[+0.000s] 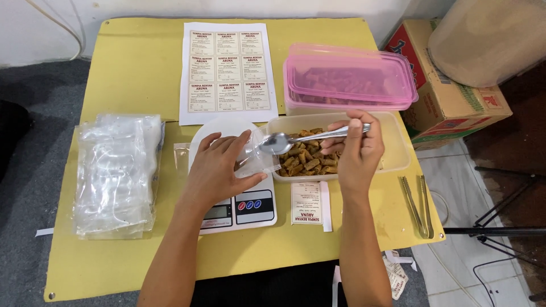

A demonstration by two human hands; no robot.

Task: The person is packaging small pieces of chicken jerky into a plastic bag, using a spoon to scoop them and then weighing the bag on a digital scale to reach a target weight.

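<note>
My left hand (pixel 219 165) holds a small clear plastic bag (pixel 259 156) upright over the white digital kitchen scale (pixel 239 207). My right hand (pixel 355 150) grips a metal spoon (pixel 284 141) by its handle, with the spoon's bowl at the mouth of the bag. Just right of the scale stands a clear plastic container (pixel 398 153) full of small fried brown snack pieces (pixel 307 159); my right hand hovers over it.
A stack of clear plastic bags (pixel 116 173) lies at the left. A sheet of printed labels (pixel 227 71) lies at the back, one cut label (pixel 307 203) near the scale. Pink lidded containers (pixel 350 79) stand behind. Metal tongs (pixel 418 204) lie at the right edge of the yellow table (pixel 136 68).
</note>
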